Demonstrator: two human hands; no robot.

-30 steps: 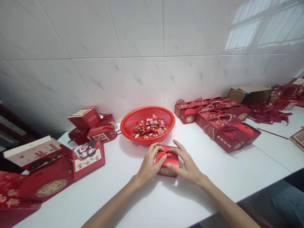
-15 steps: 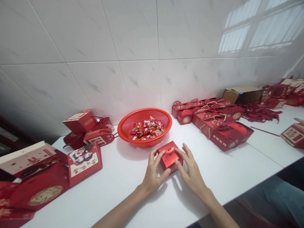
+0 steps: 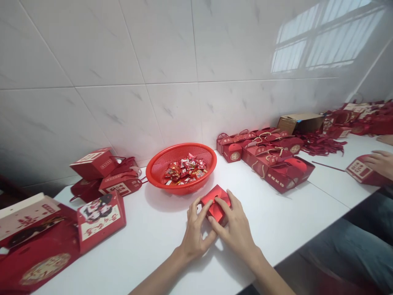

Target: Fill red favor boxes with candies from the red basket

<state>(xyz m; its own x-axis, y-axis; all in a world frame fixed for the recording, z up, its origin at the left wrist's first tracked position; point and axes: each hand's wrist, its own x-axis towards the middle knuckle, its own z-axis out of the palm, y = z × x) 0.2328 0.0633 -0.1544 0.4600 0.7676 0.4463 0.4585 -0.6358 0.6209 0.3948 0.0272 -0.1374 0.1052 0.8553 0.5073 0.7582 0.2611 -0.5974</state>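
A small red box (image 3: 217, 192) rests on the white table in front of me, just below a red plastic basket (image 3: 181, 189) that holds wrapped sweets (image 3: 186, 169). My left hand (image 3: 198, 233) grips the box's left side, its index finger on the top flaps. From the right, my right hand (image 3: 233, 223) is closed round the box, with the index fingertip at the middle of the top and the thumb on the near flap. The fingers partly cover the top flaps.
Red boxes (image 3: 93, 164) are stacked on the left, with larger ones (image 3: 101, 219) in front. Tied boxes (image 3: 276, 172) stand at the right, by a cardboard box (image 3: 284, 123) and ribbons (image 3: 325, 144). At the far right a person's hand (image 3: 380, 163) touches another box (image 3: 360, 170).
My fingers have drawn closer together over the top of the box, and the flaps look pressed inward. The view has shifted a little; the other person's hand now rests on the box at far right.
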